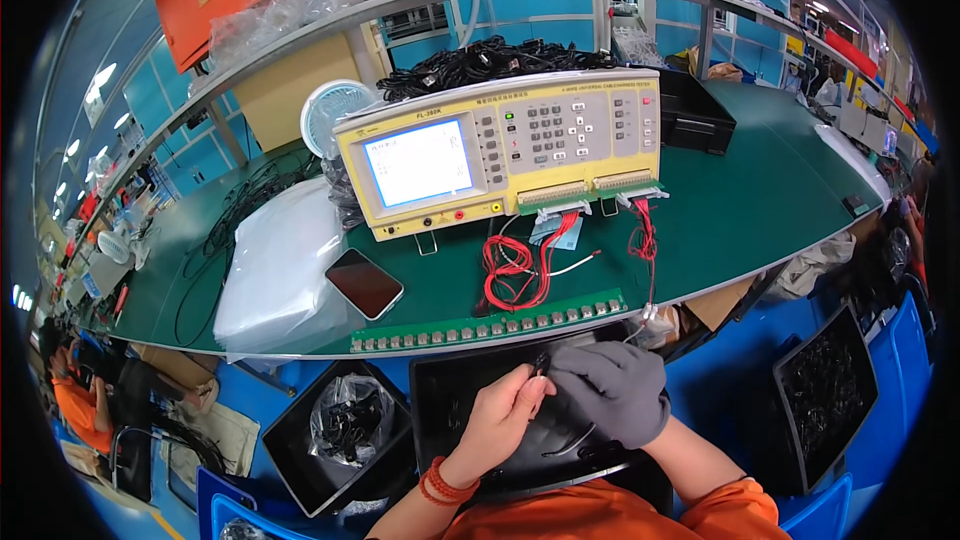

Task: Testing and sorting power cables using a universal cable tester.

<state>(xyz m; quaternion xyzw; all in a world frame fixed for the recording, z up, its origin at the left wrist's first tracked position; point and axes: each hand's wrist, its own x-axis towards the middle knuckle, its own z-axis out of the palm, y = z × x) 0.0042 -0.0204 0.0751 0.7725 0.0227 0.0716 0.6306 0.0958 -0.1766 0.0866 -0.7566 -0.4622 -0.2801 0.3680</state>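
My left hand (505, 408), bare and with a red beaded bracelet at the wrist, pinches the dark end of a black cable (541, 364) between thumb and fingers. Close against it on the right, my right hand (618, 395) wears a grey glove, its fingers curled inward. What the glove grips is hidden behind its fingers. A length of black cable (572, 442) shows below the glove, over a black tray (450, 380) at my lap. Just beyond my hands, a green strip board with a row of metal sockets (490, 329) lies along the table's front edge.
A yellow cable tester (520, 145) with a lit screen stands on the green table (740, 210), red wires (515, 270) hanging from its front. Left of it lie a phone (365, 283) and clear plastic bags (280, 265). Black bins (335, 475) of cables flank me.
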